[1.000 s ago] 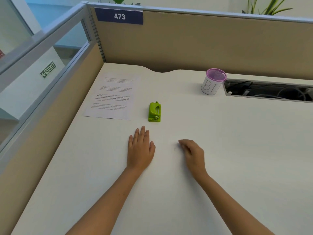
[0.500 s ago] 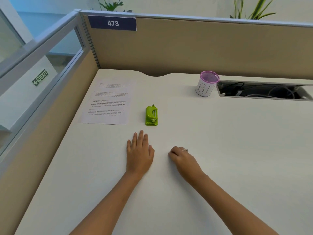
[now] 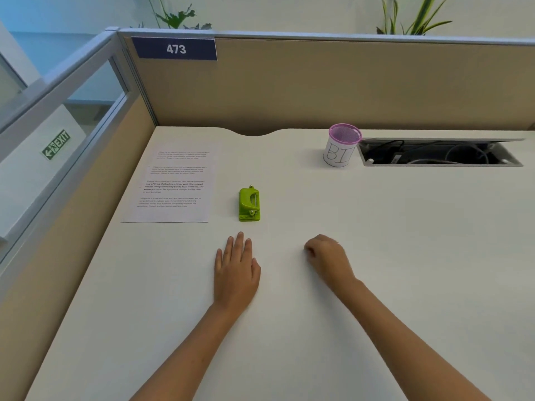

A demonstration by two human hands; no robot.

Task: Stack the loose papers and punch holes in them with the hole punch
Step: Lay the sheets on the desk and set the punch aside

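A printed white paper (image 3: 173, 183) lies flat at the desk's left side; whether it is one sheet or a stack I cannot tell. Just right of it sits a small green hole punch (image 3: 249, 204). My left hand (image 3: 236, 270) rests palm down on the desk, a little in front of the punch, fingers straight and close together, holding nothing. To its right, my right hand (image 3: 328, 260) rests on the desk with its fingers curled under, holding nothing that I can see. Neither hand touches the paper or the punch.
A white cup with a purple mesh rim (image 3: 341, 146) stands at the back right. Beside it is an open cable tray (image 3: 440, 153) set into the white desk (image 3: 376, 256). Tan partition walls (image 3: 318, 88) close off the back and left sides.
The view has tilted upward, so the desk objects sit lower in the frame. My right hand has shifted slightly and curled more tightly. My left hand stays flat.
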